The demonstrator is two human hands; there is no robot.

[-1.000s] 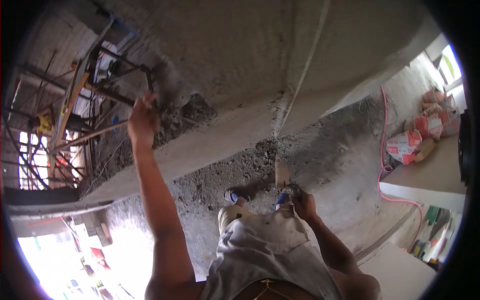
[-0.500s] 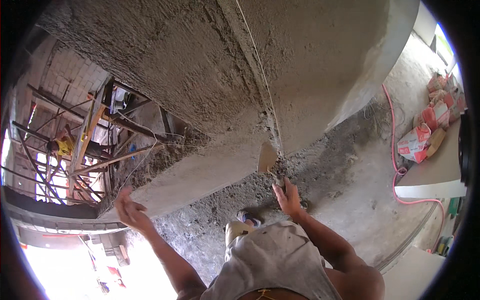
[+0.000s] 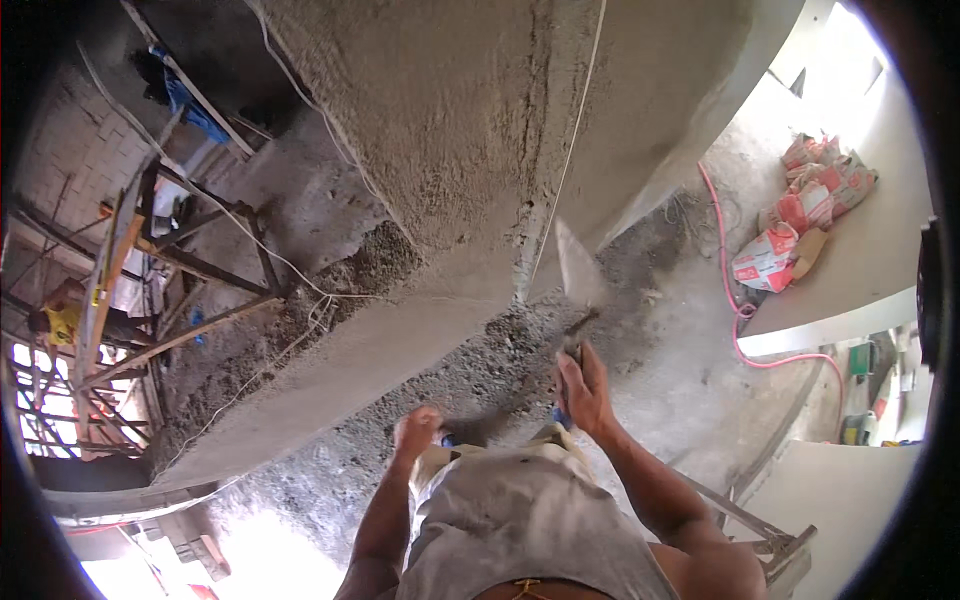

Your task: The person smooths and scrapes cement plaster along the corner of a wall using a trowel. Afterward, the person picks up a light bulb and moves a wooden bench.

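Observation:
My right hand (image 3: 585, 390) grips the handle of a trowel, whose pale, blurred blade (image 3: 576, 262) points up beside the lower end of a plastered grey surface (image 3: 440, 130). A thin string (image 3: 568, 150) runs along that surface over a rough vertical groove. My left hand (image 3: 418, 430) is down in front of my body, fingers curled; what they hold, if anything, is hidden. Crumbled mortar (image 3: 505, 335) lies on the floor below the surface.
Timber scaffolding (image 3: 180, 260) stands left, with a person in a yellow shirt (image 3: 62, 325) among it. A loose cord (image 3: 255, 240) hangs nearby. At right are red and white sacks (image 3: 770, 260), a pink hose (image 3: 722, 240) and a pale ledge (image 3: 860, 280).
My left hand has come from out at the left to close before my body, its fingers now curled. My right hand, holding the trowel, has risen. The head view has shifted.

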